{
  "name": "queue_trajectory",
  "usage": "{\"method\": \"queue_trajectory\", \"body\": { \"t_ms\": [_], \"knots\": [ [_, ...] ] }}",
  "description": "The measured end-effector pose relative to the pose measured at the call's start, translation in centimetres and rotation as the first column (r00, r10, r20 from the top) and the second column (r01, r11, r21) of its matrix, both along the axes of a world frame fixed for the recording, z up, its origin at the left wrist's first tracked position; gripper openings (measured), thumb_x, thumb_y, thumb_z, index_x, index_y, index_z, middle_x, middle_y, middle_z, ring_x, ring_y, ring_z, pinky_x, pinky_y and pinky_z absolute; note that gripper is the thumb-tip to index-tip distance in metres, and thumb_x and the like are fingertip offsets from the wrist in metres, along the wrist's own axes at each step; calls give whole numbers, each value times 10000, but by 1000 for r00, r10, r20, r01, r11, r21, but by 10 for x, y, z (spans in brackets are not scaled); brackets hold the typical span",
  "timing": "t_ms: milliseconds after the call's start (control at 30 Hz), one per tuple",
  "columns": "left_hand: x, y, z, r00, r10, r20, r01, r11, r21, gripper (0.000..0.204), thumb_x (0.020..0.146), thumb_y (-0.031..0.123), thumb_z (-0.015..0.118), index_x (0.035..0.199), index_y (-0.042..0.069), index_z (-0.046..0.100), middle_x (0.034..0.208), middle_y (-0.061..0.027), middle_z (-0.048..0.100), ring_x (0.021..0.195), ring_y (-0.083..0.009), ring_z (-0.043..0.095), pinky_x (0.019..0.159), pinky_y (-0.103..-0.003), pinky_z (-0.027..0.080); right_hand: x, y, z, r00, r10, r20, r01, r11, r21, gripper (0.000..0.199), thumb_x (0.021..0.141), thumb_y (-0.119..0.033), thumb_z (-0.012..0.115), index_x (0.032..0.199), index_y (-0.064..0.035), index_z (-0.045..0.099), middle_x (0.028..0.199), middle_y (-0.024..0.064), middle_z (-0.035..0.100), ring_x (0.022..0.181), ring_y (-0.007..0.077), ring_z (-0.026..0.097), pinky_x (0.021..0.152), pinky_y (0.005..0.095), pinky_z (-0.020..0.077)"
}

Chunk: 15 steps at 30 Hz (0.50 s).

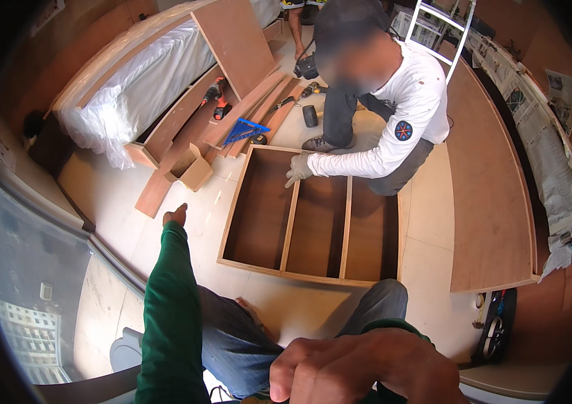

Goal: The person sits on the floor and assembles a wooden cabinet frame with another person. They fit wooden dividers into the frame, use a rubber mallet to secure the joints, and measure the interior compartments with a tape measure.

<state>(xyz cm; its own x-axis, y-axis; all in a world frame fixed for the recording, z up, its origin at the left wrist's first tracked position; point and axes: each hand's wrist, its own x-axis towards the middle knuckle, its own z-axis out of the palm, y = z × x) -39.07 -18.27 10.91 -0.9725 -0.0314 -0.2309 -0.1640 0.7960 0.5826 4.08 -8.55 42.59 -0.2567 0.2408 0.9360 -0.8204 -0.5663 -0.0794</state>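
My left hand (pixel 175 215) is stretched out on a green-sleeved arm, fingers curled, holding nothing, over the pale floor near a small cardboard box (pixel 194 168). My right hand (pixel 360 367) is close to the camera at the bottom, closed into a loose fist with nothing visible in it. Ahead lies a wooden cabinet frame (pixel 313 222) with three compartments, flat on the floor. A crouching co-worker in a white long-sleeved shirt rests a gloved hand (pixel 297 168) on the frame's far divider.
Plywood boards (pixel 245 111) lean by a plastic-wrapped mattress (pixel 145 74) at the upper left. A red drill (pixel 217 94), a blue square (pixel 244 129) and other power tools (pixel 307 67) lie beyond. A large plywood sheet (pixel 488 195) lies right, newspapers (pixel 548 155) beside it, a ladder (pixel 444 27) behind.
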Motion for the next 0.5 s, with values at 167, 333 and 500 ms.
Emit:
{"method": "queue_trajectory", "body": {
  "t_ms": [167,333,500],
  "knots": [
    [1,-2,8,998,-54,31,56,995,-79,835,767,522,698,1236,-157,572,1327,-326,546,1278,-408,522,1094,-417,388,13,12,4,966,-131,224,102,985,136,485,846,-609,657,971,-142,693,936,119,571,785,250,542,751,470,380],
    [-41,-50,-5,961,-31,-275,3,995,-103,642,798,470,720,1124,-81,671,1135,-267,671,1082,-364,638,980,-389,481,39,113,-58,461,-725,512,517,688,509,744,804,-731,623,1133,-64,587,1070,108,567,993,247,580,941,415,413],
    [-20,3,53,926,72,-370,145,838,526,250,946,273,643,971,42,736,833,-127,719,539,-97,580,502,-303,525,196,304,-288,-925,-356,133,120,56,991,575,899,-420,687,1173,65,546,1097,247,637,1019,301,650,850,429,516]
  ]
}}
